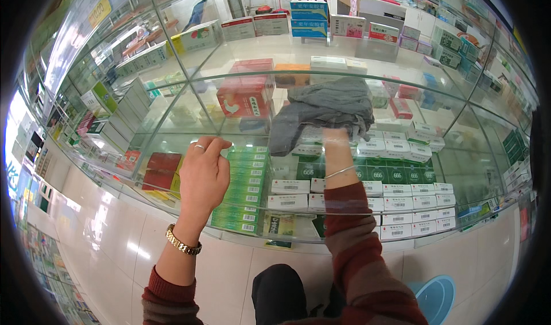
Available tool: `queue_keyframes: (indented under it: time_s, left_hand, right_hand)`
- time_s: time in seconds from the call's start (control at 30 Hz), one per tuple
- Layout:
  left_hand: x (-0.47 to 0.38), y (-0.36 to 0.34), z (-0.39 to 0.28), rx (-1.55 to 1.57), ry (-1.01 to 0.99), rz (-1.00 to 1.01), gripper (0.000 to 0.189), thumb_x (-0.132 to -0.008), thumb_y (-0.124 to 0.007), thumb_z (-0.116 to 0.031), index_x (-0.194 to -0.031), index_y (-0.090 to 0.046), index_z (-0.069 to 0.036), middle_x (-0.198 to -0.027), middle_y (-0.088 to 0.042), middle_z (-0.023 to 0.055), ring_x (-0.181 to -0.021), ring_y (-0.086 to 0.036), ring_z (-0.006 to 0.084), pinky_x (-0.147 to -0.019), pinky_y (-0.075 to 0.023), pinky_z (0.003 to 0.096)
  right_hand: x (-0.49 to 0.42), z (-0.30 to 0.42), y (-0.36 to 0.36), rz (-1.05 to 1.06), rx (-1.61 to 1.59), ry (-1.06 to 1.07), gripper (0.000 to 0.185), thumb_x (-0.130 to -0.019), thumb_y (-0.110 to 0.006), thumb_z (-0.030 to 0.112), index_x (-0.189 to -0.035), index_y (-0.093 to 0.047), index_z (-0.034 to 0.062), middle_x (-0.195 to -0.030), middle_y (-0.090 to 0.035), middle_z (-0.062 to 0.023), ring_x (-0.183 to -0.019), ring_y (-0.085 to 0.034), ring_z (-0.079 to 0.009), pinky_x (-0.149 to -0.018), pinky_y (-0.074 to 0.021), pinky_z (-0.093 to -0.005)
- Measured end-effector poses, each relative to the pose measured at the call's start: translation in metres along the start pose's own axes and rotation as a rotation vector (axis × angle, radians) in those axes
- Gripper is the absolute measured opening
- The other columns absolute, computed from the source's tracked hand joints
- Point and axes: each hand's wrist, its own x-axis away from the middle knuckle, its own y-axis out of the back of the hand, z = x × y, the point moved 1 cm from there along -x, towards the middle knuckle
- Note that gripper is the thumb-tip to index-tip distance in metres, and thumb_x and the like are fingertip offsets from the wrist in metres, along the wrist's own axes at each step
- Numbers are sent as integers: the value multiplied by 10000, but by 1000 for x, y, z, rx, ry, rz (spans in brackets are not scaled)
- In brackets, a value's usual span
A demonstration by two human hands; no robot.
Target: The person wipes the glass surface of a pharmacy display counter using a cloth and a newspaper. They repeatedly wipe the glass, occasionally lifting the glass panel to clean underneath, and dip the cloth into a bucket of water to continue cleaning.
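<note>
A crumpled grey cloth point(325, 110) lies on the glass shelf of a display case, seen partly through glass. My right hand point(338, 133) is mostly hidden under the cloth; only the wrist, with a silver bangle, shows, so its grip cannot be made out. To the left, my left hand point(205, 168), wearing a ring, is held over the glass near the front edge with curled fingers and no object visible in it. A gold-coloured watch point(183, 240) is on that wrist. A red carton point(244, 95) stands left of the cloth.
Stacked green cartons point(242, 189) and rows of white cartons point(396, 204) fill the case's lower front. Blue cartons point(309, 19) stand upright at the back. A glass edge point(301, 73) crosses above the cloth. On the tiled floor at the lower right is a blue bucket point(437, 301).
</note>
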Motion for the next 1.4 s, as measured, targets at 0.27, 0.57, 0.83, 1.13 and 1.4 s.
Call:
queue_keyframes:
  time_s: [0.27, 0.57, 0.83, 1.13, 1.4]
  left_hand:
    - [-2, 1, 3, -19, 22, 6, 220, -869, -490, -82, -1000, -667, -84, -1035, -640, 79, -967, -591, 304, -794, -503, 429]
    - [-1, 3, 8, -62, 6, -14, 219, -852, -501, -72, -997, -664, -90, -1053, -636, 81, -970, -592, 309, -803, -506, 435]
    - [-2, 0, 3, -19, -7, 1, 245, -851, -493, -33, -1014, -669, -86, -1062, -640, 74, -984, -594, 311, -794, -510, 419]
    - [10, 2, 25, -20, 0, -71, 192, -837, -528, -72, -976, -658, -93, -1016, -641, 72, -910, -603, 297, -747, -514, 412]
    - [0, -1, 12, 16, 28, -15, 199, -861, -523, -84, -1000, -663, -112, -1031, -638, 64, -962, -605, 304, -774, -514, 427]
  right_hand:
    - [26, 153, 38, 83, -314, 253, 246, -821, -610, 243, -1010, -646, 90, -951, -627, -110, -902, -622, -280, -756, -489, -416]
    - [72, 165, 71, 158, -585, 532, 265, -819, -611, 261, -1021, -629, 91, -950, -613, -107, -888, -616, -277, -747, -487, -423]
    - [-24, 134, 9, 201, -167, 207, 283, -816, -612, 277, -1032, -614, 93, -948, -600, -105, -875, -611, -275, -739, -485, -430]
    - [0, 269, 22, 144, -381, 336, 317, -809, -615, 280, -1059, -599, 84, -963, -592, -118, -858, -610, -281, -725, -489, -427]
    - [47, 328, 63, 133, -631, 514, 350, -803, -619, 281, -1084, -587, 74, -978, -585, -131, -842, -609, -287, -712, -493, -423]
